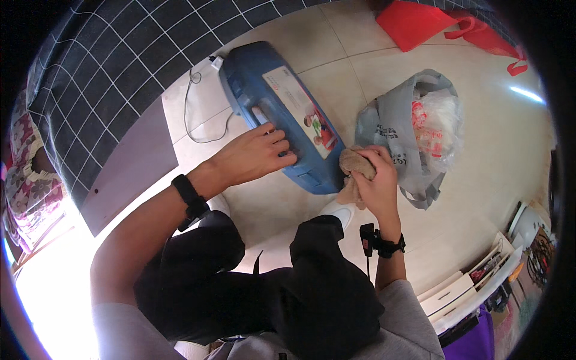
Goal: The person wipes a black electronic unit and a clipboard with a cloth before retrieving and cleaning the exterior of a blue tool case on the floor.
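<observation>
A blue plastic carrying case [252, 72] with a moulded handle and a printed picture label stands on the tiled floor before me. My left hand [270, 148] has its fingers curled round the handle of the case. In my right hand [375, 175] is a bunched brown cloth [353, 168], which touches the end of the case nearest my feet. A thin cable [185, 118] with a white plug lies on the floor beside the case's far side.
A grey bag [387, 121] holding clear plastic packaging stands right of the case. Red fabric bags [409, 27] lie at the top right. A dark checked cloth [135, 49] hangs at the upper left. A white drawer unit [450, 294] stands at the lower right.
</observation>
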The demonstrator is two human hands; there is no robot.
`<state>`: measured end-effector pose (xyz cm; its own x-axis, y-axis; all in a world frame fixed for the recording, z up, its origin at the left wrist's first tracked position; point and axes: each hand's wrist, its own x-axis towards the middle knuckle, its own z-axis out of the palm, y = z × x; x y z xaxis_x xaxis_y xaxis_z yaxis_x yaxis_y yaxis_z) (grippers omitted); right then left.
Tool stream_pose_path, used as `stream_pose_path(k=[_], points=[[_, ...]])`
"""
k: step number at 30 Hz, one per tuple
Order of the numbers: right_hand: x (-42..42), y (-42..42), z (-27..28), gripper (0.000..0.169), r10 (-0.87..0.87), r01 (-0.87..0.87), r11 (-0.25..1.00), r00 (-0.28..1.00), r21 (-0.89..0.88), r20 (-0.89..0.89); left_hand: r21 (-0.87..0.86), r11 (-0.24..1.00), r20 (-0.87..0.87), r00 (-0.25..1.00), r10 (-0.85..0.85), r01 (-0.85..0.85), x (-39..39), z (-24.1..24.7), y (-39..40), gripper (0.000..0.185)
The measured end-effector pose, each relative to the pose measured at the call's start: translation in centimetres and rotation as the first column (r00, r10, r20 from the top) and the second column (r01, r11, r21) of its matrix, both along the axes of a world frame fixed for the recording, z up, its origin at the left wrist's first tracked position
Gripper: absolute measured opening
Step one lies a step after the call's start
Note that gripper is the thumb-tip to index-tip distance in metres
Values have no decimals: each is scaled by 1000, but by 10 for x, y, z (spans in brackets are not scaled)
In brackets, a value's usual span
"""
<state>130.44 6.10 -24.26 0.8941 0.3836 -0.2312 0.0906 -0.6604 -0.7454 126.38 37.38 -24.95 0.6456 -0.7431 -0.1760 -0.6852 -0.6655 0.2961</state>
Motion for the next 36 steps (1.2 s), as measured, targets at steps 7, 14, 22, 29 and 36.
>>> stream_pose_path(k=[7, 14, 22, 29, 36], points=[[-12, 44, -34, 39, -6, 15, 978, 999, 207, -43, -242, 694, 67, 702, 709, -678, -16, 5, 0, 51], [-34, 63, -44, 45, 68, -54, 968, 997, 244, -49, -24, -473, -875, -210, 437, -881, 12, -54, 6, 37], [-20, 88, -56, 39, 267, -325, 932, 914, 159, 305, -243, -186, -531, -30, 847, -952, 44, -74, -4, 71], [121, 152, -75, 31, 80, -195, 970, 823, 147, 563, -202, -124, -429, -26, 903, -971, 51, -94, 1, 66], [38, 135, -68, 29, 355, -444, 890, 818, 105, 453, -233, -110, -387, -12, 922, -966, 31, -109, 23, 64]])
